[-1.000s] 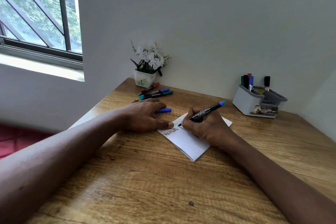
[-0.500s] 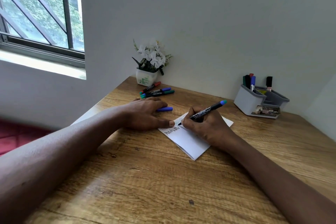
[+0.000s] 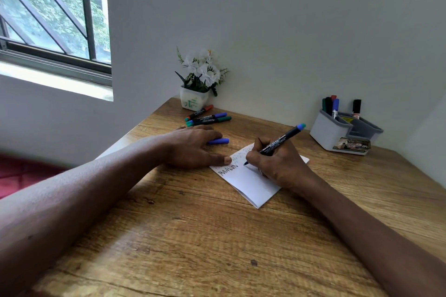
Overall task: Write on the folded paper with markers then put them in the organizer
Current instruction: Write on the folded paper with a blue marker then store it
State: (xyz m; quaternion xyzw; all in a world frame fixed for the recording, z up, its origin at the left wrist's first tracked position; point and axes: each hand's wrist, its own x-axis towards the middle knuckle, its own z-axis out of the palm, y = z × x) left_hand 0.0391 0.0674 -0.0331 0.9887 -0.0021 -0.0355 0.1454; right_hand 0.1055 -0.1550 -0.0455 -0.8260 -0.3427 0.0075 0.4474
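Note:
A white folded paper [image 3: 251, 184] lies on the wooden desk [image 3: 217, 236], with lines of writing near its far edge. My right hand [image 3: 277, 164] grips a black marker [image 3: 280, 140] with a blue end, its tip on the paper. My left hand [image 3: 193, 146] lies flat, thumb pressing the paper's left corner. A blue cap [image 3: 218, 141] sticks out from under its fingers. Three markers [image 3: 207, 117] lie side by side near the back. The grey organizer [image 3: 337, 135] stands at the back right with several markers upright in it.
A small white pot of white flowers [image 3: 199, 79] stands in the back corner against the wall. A window [image 3: 53, 14] is at the upper left. The desk's left edge runs close to my left forearm.
The marker tip has shifted slightly to the right along the written line. My left hand stays where it was.

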